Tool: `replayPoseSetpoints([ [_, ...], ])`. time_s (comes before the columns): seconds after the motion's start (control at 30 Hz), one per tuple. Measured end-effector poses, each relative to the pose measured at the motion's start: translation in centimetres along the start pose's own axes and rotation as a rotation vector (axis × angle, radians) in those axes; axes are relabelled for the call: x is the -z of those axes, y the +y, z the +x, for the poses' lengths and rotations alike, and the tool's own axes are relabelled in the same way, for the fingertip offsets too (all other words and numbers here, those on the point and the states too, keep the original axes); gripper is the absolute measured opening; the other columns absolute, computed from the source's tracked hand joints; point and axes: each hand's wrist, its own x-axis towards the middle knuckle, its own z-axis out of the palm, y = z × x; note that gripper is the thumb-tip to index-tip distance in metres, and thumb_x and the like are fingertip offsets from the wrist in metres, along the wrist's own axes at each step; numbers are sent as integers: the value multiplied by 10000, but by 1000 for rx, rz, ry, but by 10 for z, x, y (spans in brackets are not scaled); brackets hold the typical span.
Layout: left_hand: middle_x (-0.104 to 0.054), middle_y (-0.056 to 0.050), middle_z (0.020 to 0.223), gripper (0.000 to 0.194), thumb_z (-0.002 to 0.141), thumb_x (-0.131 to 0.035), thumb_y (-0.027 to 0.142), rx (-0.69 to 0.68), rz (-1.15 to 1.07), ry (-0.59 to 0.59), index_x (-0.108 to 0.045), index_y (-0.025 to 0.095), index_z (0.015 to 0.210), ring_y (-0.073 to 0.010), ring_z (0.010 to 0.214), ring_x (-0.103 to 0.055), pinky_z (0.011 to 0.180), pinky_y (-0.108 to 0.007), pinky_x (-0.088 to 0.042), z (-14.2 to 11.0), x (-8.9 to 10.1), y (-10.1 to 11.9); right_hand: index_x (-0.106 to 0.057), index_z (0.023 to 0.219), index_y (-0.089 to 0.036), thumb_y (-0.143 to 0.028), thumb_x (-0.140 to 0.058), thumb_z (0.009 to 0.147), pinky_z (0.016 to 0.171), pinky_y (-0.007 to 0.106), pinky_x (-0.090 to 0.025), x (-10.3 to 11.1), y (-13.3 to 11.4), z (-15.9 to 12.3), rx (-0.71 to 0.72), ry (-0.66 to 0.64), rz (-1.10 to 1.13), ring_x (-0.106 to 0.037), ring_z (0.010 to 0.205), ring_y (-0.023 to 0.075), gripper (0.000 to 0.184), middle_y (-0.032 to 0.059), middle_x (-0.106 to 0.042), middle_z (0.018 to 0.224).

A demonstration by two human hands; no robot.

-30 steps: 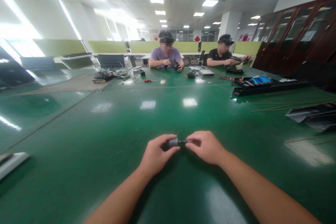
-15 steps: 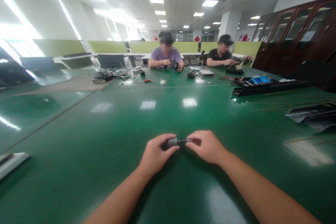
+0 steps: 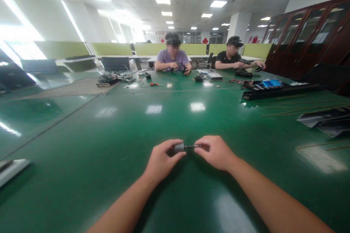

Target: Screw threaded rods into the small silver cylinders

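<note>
Between my hands, just over the green tabletop (image 3: 175,123), lies a small grey metal cylinder (image 3: 179,147) with a thin dark rod (image 3: 189,147) running out of its right side. It looks like a small motor, but its exact kind is too small to tell. My left hand (image 3: 164,158) is closed on the cylinder, thumb below and fingers above, hiding its left end. Thumb and fingertips of my right hand (image 3: 216,153) pinch the rod's far end, so that tip is covered. The rod lies almost level, in line with the cylinder.
Two people sit across the table, one in a purple shirt (image 3: 161,58), one in black (image 3: 222,58). A red-handled screwdriver (image 3: 154,84) and electronic parts (image 3: 109,77) lie far off. At right are black metal channels (image 3: 257,94) and thin rods (image 3: 290,111); a white-edged object (image 3: 16,170) sits left.
My left hand and the grey cylinder have shifted very slightly left, while my right hand is nearly still. The person in black has lowered one hand at the far right.
</note>
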Motion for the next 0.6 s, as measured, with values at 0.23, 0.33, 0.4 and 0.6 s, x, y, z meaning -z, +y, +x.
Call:
replayPoseSetpoints([
  [0.23, -741, -17, 1008, 289, 744, -777, 248, 18, -10, -4, -725, 254, 1028, -201, 900, -693, 836, -318, -567, 0, 1, 2, -746, 894, -214, -257, -657, 850, 654, 272, -419, 1, -1, 0, -4, 1, 10, -601, 686, 156, 108, 15, -707, 785],
  [0.33, -741, -17, 1010, 293, 744, -777, 245, 21, -12, -5, -724, 253, 1033, -200, 901, -692, 839, -317, -565, 0, 2, 1, -746, 898, -213, -250, -653, 853, 656, 271, -418, 2, -1, 0, -3, 5, 11, -601, 690, 155, 110, 16, -708, 790],
  [0.4, -740, -15, 1015, 294, 745, -778, 252, 22, -14, -5, -724, 255, 1035, -201, 910, -690, 850, -320, -560, 0, 2, 0, -745, 901, -214, -248, -651, 853, 658, 269, -418, 2, -1, -1, -5, 6, 9, -602, 693, 153, 111, 13, -709, 795],
  [0.6, -736, -6, 1028, 298, 742, -781, 256, 45, -17, -6, -723, 261, 1034, -195, 933, -682, 861, -310, -548, 0, 1, -2, -744, 904, -212, -249, -650, 851, 683, 269, -428, 1, 1, 0, -6, 8, 8, -614, 724, 158, 114, 16, -717, 822],
])
